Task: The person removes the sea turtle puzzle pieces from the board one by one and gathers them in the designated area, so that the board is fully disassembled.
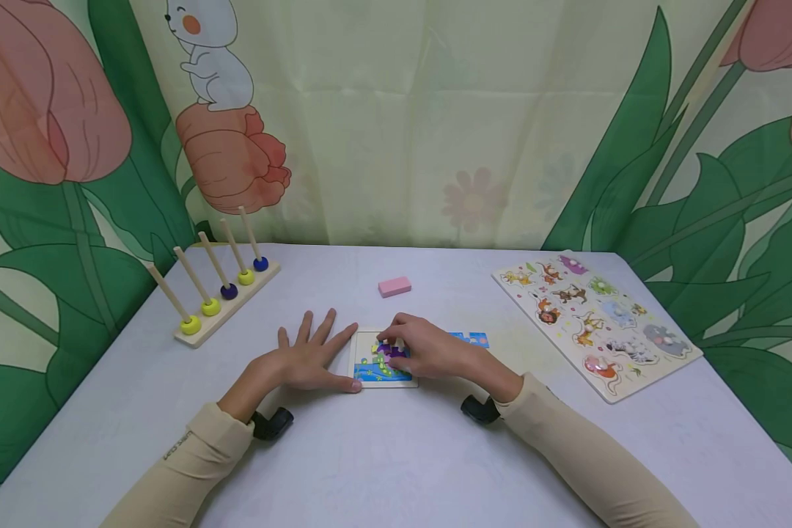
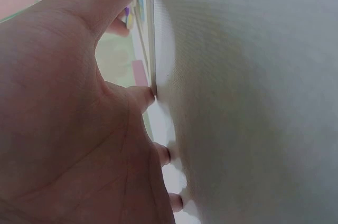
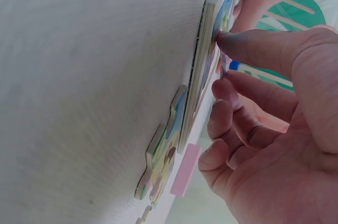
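A small jigsaw puzzle in a light-framed tray [image 1: 386,386] lies on the table, with blue, green and purple pieces in it. My left hand [image 1: 309,359] is spread flat at the tray's left side, its thumb on the frame's edge. Over the picture, my right hand [image 1: 432,347] pinches a purplish puzzle piece [image 3: 223,68] between thumb and forefinger, held at the puzzle's surface. The fingers and their shadow hide much of that piece. Loose puzzle pieces [image 1: 478,339] lie just right of the tray, partly behind the right hand; the right wrist view shows them beside the frame.
A pink block [image 1: 394,287] lies beyond the tray. At the left stands a wooden peg rack [image 1: 201,334] with yellow and dark blue beads on several upright pegs. An animal picture board [image 1: 563,323] lies at the right. A printed curtain [image 1: 383,147] hangs behind the table.
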Demonstrator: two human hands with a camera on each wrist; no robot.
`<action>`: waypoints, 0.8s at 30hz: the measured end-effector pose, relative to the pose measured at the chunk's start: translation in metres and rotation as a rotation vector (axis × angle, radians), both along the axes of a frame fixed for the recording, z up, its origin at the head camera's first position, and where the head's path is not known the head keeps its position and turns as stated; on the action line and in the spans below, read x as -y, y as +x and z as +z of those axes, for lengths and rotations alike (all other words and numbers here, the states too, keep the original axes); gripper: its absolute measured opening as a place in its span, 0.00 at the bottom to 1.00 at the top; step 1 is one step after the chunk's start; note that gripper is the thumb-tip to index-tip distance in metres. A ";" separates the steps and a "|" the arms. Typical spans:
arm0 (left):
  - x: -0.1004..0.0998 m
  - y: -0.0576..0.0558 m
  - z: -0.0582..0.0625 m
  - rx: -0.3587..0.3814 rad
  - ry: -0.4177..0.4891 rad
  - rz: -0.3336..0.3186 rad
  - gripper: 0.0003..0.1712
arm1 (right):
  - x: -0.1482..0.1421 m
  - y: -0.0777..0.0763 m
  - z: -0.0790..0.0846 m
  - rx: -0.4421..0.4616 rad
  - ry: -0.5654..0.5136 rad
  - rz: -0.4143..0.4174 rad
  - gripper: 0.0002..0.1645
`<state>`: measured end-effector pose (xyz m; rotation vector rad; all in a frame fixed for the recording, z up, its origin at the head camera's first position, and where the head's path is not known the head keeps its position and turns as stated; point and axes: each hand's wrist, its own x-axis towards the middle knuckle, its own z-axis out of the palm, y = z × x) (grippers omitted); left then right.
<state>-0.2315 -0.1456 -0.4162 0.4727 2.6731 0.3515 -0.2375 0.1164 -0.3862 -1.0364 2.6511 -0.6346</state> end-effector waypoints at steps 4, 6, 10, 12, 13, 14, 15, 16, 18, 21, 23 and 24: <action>0.000 0.000 0.001 0.001 -0.003 -0.001 0.68 | 0.000 0.000 0.000 -0.008 0.004 -0.003 0.25; 0.000 0.000 0.000 0.001 -0.006 -0.001 0.69 | 0.001 0.000 0.000 -0.010 0.009 -0.010 0.25; 0.000 0.000 0.000 0.002 -0.005 0.001 0.69 | 0.001 0.001 0.000 -0.011 0.017 -0.027 0.24; 0.001 0.000 -0.001 0.004 -0.005 0.002 0.69 | 0.002 0.001 -0.001 -0.010 0.015 -0.034 0.24; 0.001 0.000 -0.001 0.004 -0.005 0.003 0.69 | 0.002 0.001 -0.002 -0.010 0.014 -0.037 0.24; 0.001 0.000 -0.001 0.006 -0.006 0.005 0.69 | 0.001 0.001 -0.002 -0.011 0.013 -0.040 0.24; 0.001 0.000 -0.001 0.008 -0.007 0.006 0.69 | 0.001 0.001 -0.003 -0.011 0.011 -0.045 0.24; 0.001 0.000 0.000 0.009 -0.008 0.007 0.69 | 0.000 0.001 -0.003 -0.011 0.011 -0.050 0.24; 0.000 0.001 0.002 0.011 -0.008 0.005 0.68 | -0.003 0.002 -0.003 -0.011 0.011 -0.065 0.24; -0.002 0.003 0.007 0.022 -0.008 0.002 0.68 | -0.009 0.003 -0.002 -0.010 0.007 -0.082 0.23; -0.003 0.004 0.010 0.029 -0.005 0.000 0.68 | -0.012 0.005 -0.001 -0.013 0.005 -0.083 0.23; -0.003 0.005 0.012 0.033 -0.001 0.001 0.69 | -0.014 0.005 -0.001 -0.016 0.004 -0.080 0.22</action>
